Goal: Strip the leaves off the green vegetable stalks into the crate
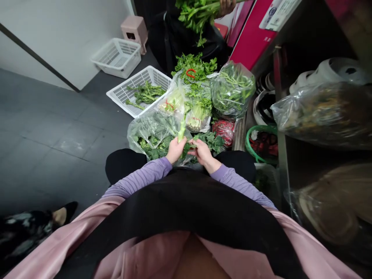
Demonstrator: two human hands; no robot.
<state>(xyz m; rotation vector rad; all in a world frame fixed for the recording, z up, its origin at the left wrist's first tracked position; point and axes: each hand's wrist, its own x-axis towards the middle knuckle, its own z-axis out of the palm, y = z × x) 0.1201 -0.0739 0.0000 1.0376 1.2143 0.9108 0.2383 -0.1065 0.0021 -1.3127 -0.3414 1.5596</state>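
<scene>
Green stalk [182, 130] (upright, pale) in the left hand [176, 150].

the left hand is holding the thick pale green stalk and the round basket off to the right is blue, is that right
Not quite: the head view shows that the round basket is green, not blue. The left hand is indeed holding the thick pale green stalk.
</scene>
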